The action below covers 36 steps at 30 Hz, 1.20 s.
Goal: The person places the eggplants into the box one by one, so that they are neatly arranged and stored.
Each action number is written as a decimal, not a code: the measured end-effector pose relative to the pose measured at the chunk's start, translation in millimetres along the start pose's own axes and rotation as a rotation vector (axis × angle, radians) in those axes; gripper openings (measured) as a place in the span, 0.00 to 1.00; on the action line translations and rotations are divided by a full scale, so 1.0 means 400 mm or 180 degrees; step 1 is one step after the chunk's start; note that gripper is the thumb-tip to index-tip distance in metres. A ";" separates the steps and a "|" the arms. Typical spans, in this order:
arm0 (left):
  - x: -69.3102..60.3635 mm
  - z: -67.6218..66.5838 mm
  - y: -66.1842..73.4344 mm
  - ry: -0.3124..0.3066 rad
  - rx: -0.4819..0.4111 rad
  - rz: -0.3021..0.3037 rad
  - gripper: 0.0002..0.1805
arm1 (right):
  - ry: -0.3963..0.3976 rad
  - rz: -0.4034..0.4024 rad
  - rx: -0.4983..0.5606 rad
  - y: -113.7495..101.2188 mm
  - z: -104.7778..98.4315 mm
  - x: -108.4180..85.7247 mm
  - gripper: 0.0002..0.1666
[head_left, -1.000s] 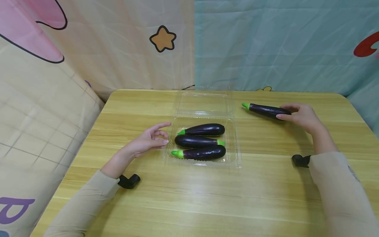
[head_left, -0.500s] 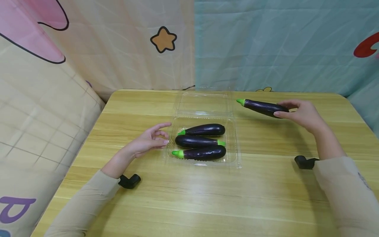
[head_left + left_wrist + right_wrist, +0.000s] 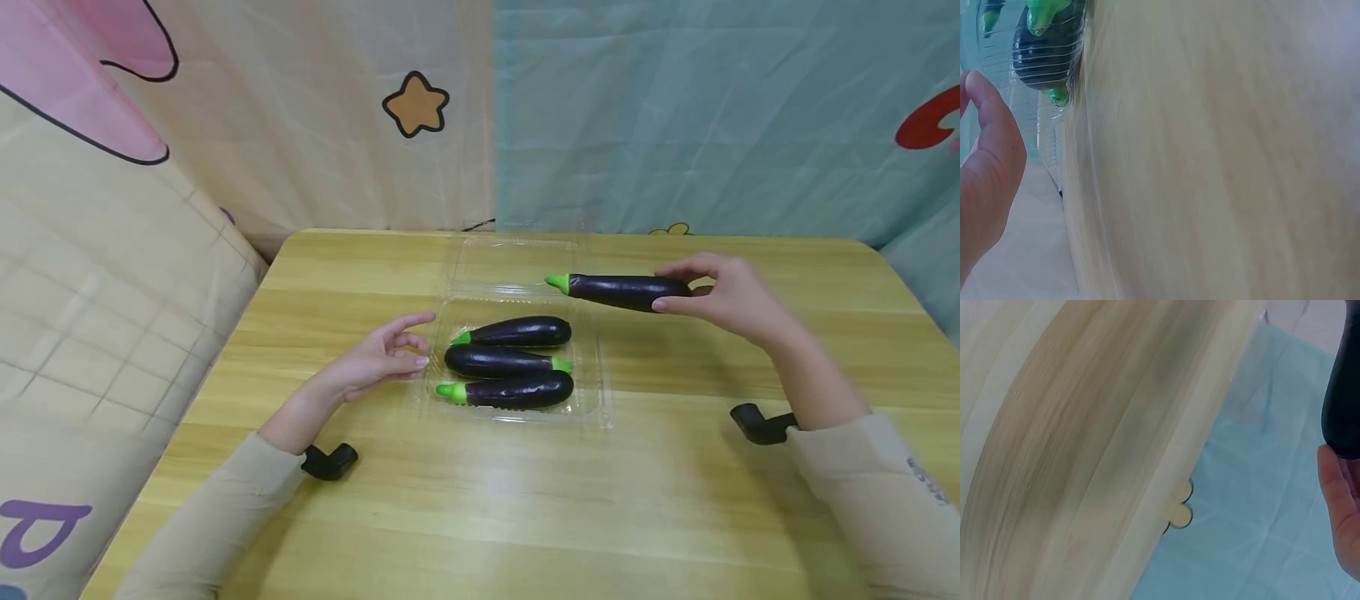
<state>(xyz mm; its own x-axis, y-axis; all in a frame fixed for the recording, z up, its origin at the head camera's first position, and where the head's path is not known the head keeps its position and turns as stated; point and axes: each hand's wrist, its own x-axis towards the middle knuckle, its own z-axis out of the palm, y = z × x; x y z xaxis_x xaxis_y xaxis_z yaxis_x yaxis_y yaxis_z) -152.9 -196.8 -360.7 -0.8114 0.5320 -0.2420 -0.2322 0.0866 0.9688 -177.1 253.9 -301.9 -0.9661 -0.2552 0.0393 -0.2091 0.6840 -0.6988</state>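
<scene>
Eggplant [image 3: 611,289], glossy and dark with a green stem [image 3: 557,282], is held above the wood-grained surface [image 3: 525,517], its rounded end pinched by the right hand [image 3: 723,296]. Three similar eggplants [image 3: 521,390] lie in the clear, ribbed plastic container [image 3: 589,398]; the left hand [image 3: 377,358], loosely spread, perhaps touches the container's wall.

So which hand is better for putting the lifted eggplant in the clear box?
Probably the right hand. It grips the lifted eggplant by its fat end, and the green tip points left. The left hand, by the clear box's left side, holds nothing.
</scene>
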 end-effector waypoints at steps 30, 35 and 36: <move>0.001 -0.002 -0.008 -0.0009 -0.0045 0.0039 0.39 | -0.0227 -0.0713 0.0009 -0.110 0.172 0.034 0.25; -0.001 0.001 -0.001 0.0027 0.0003 -0.0012 0.40 | -0.0286 -0.0736 0.0049 -0.122 0.193 0.042 0.25; 0.000 0.002 -0.001 0.0028 0.0005 -0.0026 0.40 | -0.0298 -0.0737 0.0058 -0.124 0.196 0.042 0.25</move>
<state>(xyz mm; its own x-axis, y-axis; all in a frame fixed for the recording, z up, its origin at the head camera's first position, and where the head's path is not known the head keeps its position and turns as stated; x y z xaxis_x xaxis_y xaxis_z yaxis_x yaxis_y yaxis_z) -152.4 -195.9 -361.1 -0.8142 0.5238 -0.2505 -0.2380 0.0923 0.9669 -171.2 162.0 -322.7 -0.8742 -0.4666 0.1341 -0.4197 0.5877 -0.6917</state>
